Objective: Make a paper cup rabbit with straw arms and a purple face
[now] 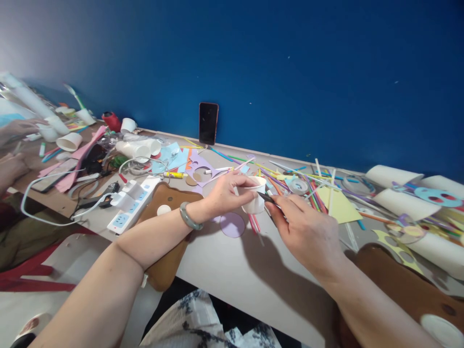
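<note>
My left hand is closed round a white paper cup, its fingers over the rim and side. In my right hand is a slim black tool, pinched between thumb and fingers. Its tip meets the cup's right side near the rim; the rest of it is hidden by my fingers, so its exact kind does not show. Beneath the cup, on the grey table, lies a round purple paper disc. Several red and pink straws stick out just behind it.
A phone leans upright against the blue wall. To the left are a white power strip with plugs and a brown mat. Coloured straws, a tape roll and white paper cylinders lie rightward. Another person's hand is far left.
</note>
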Motion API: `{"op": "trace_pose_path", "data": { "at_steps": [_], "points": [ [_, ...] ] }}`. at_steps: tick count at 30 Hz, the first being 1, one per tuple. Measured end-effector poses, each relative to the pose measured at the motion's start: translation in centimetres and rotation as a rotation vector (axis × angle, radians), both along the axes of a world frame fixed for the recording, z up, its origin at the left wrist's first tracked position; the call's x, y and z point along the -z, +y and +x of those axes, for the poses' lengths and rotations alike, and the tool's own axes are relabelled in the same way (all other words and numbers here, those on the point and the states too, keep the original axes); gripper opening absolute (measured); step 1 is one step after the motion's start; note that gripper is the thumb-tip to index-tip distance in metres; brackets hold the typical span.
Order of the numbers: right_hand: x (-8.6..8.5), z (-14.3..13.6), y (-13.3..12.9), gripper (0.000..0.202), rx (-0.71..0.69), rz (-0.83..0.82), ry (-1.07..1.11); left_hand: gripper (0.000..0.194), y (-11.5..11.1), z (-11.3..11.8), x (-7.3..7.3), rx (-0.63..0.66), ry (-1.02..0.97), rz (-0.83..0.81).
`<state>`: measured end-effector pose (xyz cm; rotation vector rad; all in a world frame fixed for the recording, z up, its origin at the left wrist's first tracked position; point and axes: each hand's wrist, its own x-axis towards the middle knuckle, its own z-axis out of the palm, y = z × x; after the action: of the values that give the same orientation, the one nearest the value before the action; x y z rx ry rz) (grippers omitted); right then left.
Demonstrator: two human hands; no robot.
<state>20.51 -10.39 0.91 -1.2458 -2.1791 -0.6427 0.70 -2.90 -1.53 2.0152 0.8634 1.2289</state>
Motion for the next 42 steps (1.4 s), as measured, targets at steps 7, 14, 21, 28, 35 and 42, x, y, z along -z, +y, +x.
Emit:
{"op": "trace_pose_path", "data": {
  "at_steps": [7, 14, 21, 28, 35, 42],
  "points": [
    [0.1, -0.1, -0.1, 0.03, 0.017, -0.029, 0.006, 0.006, -0.1, 0.0, -0.2, -0.007, 0.01, -0.011],
    [0.2, -0.2, -0.2, 0.03, 0.068, -0.021, -0.029, 0.008, -0.4, 0.3, 0.3, -0.062, 0.053, 0.05],
    [0.9, -0.9, -0.6, 0.023, 0.136, 0.109, -0.191, 0.014, -1.1, 0.5, 0.1, -0.108, 0.113, 0.115],
    [1.5, -1.2, 0.0, 0.028, 0.11, -0.03, -0.029, 0.021, -1.0, 0.5, 0.1, -0.129, 0.156, 0.179],
    [1.9, -0.6, 1.6, 0.032, -0.063, -0.381, 0.339, 0.029, -0.8, 0.3, 0.3, -0.155, 0.217, 0.253],
    [3.0, -1.8, 0.8, 0.037, 0.141, -0.093, 0.002, 0.029, -0.7, 0.3, 0.3, -0.169, 0.267, 0.249]
  ]
}}
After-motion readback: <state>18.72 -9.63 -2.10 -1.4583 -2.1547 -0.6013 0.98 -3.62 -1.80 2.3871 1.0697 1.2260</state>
